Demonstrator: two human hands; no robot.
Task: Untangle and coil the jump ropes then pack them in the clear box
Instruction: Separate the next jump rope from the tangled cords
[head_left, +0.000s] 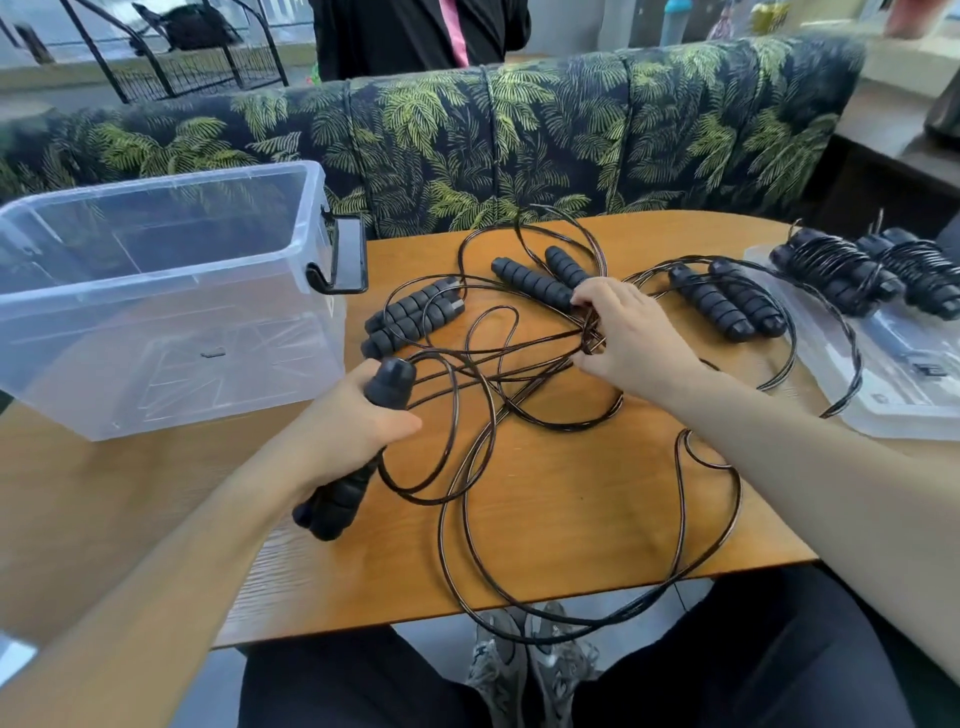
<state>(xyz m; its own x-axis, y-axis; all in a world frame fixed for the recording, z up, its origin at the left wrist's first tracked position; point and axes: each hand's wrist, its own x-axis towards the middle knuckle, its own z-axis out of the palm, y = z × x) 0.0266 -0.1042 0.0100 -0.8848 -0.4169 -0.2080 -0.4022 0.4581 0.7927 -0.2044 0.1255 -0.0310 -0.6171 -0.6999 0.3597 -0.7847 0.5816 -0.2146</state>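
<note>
The task looks part-done. Two coiled ropes (872, 278), cords wound round their handles, lie on the clear lid (883, 384) at the desk's right edge, but the clear box (156, 312) at the far left corner of the desk (571, 509) holds no rope yet. The rest is a loose tangle of cord (519, 384) across the middle of the desk, one loop drooping over the near edge. The left hand (358, 421) is clenched round a pair of handles (358, 457) near the desk's front left, while the right hand (628, 332) pinches a bunch of cord strands where they cross at the middle. Three more handle pairs lie beyond, toward the far edge, so I judge about four ropes are left to free, wind and pack. Which cord belongs to which handles cannot be traced, and the right fingertips are hidden behind the strands.
</note>
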